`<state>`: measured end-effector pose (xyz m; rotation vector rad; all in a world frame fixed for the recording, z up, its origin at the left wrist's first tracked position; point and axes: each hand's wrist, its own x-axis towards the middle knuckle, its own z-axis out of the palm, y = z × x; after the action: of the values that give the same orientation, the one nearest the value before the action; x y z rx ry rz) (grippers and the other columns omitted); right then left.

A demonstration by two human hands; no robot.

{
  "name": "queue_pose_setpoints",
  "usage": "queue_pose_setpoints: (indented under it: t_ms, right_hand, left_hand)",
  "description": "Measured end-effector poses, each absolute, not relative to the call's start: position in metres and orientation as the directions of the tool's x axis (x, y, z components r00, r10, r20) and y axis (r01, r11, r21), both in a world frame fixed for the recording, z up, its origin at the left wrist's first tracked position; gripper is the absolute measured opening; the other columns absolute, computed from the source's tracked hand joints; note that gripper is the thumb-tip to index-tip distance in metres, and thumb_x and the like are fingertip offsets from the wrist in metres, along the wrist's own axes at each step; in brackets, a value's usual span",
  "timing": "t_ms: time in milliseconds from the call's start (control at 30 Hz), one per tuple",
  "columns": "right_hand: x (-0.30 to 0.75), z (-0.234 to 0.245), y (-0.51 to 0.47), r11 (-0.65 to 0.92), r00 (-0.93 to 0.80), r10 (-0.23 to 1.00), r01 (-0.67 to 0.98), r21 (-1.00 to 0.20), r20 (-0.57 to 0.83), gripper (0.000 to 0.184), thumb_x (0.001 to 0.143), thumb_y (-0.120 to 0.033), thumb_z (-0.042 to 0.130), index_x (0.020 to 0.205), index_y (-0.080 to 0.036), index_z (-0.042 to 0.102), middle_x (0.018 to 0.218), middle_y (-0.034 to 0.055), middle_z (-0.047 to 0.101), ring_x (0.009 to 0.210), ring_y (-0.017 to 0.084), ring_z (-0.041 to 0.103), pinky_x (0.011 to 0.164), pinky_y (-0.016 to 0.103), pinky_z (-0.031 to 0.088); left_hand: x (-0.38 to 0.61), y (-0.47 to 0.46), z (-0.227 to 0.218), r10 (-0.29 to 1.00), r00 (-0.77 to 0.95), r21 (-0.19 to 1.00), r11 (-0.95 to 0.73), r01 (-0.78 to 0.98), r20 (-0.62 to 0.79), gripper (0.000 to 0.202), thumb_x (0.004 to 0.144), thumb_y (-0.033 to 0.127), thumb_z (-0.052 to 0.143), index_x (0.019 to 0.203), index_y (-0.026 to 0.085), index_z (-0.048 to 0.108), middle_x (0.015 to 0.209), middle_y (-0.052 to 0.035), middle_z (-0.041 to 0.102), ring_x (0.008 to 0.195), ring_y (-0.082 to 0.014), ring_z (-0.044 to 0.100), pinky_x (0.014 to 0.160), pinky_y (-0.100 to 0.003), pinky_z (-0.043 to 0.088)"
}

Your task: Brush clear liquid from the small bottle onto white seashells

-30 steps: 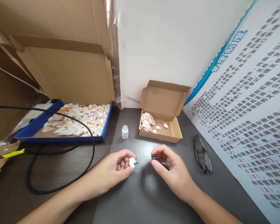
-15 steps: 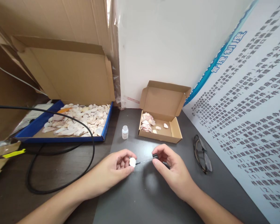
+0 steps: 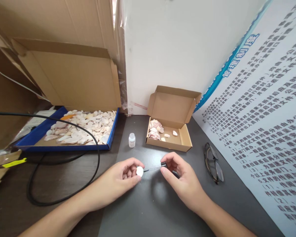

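Observation:
A small white seashell [image 3: 139, 171] is pinched between the thumb and fingers of my left hand [image 3: 128, 174]. My right hand [image 3: 180, 179] grips a thin brush by its black cap [image 3: 163, 164]. The dark tip of the brush [image 3: 150, 169] points left and meets the edge of the shell, or nearly so. Beyond my hands an uncapped clear bottle [image 3: 132, 140] stands upright. The small cardboard box [image 3: 171, 146] behind the right hand lies open, with several shells inside, including brownish ridged ones [image 3: 155, 131].
At the left, a blue-edged box [image 3: 64, 148] holds a heap of white shells [image 3: 86, 126]. A black cable [image 3: 98, 158] loops across its front and over the table. Glasses [image 3: 214, 163] lie at the right, beside a leaning printed board [image 3: 268, 131].
Almost nothing differs. The view has shifted very slightly; both hands keep their hold on the shell and the brush.

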<state>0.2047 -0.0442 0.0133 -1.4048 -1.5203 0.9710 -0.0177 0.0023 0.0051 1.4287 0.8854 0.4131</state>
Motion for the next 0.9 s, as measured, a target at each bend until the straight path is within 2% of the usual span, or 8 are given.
queue_pose_setpoints:
  t_ms: [133, 467, 633, 900]
  right_hand:
    - [0.2044, 0.0149, -0.0447, 0.108, -0.034, 0.994, 0.354, -0.929, 0.102, 0.011, 0.086, -0.03, 0.058, 0.093, -0.021, 0.058, 0.078, -0.0005, 0.056, 0.071, 0.016, 0.054, 0.065, 0.028, 0.046]
    - [0.2042, 0.0163, -0.0464, 0.095, -0.058, 0.995, 0.364, -0.926, 0.079, 0.01, 0.086, -0.028, 0.058, 0.093, -0.021, 0.058, 0.076, -0.0003, 0.056, 0.069, 0.016, 0.054, 0.064, 0.028, 0.045]
    - [0.2041, 0.0168, -0.0462, 0.086, -0.053, 0.996, 0.358, -0.93, 0.071, 0.011, 0.086, -0.029, 0.057, 0.094, -0.021, 0.058, 0.077, -0.0001, 0.056, 0.069, 0.016, 0.054, 0.064, 0.028, 0.046]
    - [0.2035, 0.0185, -0.0472, 0.103, -0.072, 0.994, 0.367, -0.924, 0.082, 0.011, 0.085, -0.028, 0.058, 0.093, -0.021, 0.059, 0.076, 0.0001, 0.058, 0.067, 0.016, 0.054, 0.063, 0.028, 0.047]
  left_hand:
    - [-0.0174, 0.0023, 0.0055, 0.732, 0.621, 0.955, 0.147, 0.257, -0.28, 0.038, 0.086, 0.044, 0.062, 0.111, 0.016, 0.058, 0.079, 0.0037, 0.043, 0.072, -0.013, 0.038, 0.066, -0.025, 0.033]
    - [-0.0184, 0.0035, 0.0033, 0.727, 0.629, 0.959, 0.162, 0.231, -0.275, 0.035, 0.085, 0.037, 0.064, 0.113, 0.017, 0.059, 0.082, 0.0029, 0.048, 0.073, -0.0124, 0.041, 0.067, -0.024, 0.034]
    - [-0.0185, 0.0038, 0.0035, 0.719, 0.623, 0.95, 0.202, 0.237, -0.308, 0.032, 0.085, 0.033, 0.064, 0.112, 0.017, 0.058, 0.078, 0.0044, 0.047, 0.066, -0.0101, 0.038, 0.061, -0.023, 0.032]
    - [-0.0201, 0.0034, 0.002, 0.721, 0.625, 0.954, 0.214, 0.211, -0.3, 0.032, 0.084, 0.036, 0.065, 0.109, 0.018, 0.055, 0.079, 0.0042, 0.045, 0.066, -0.0104, 0.036, 0.06, -0.022, 0.031]
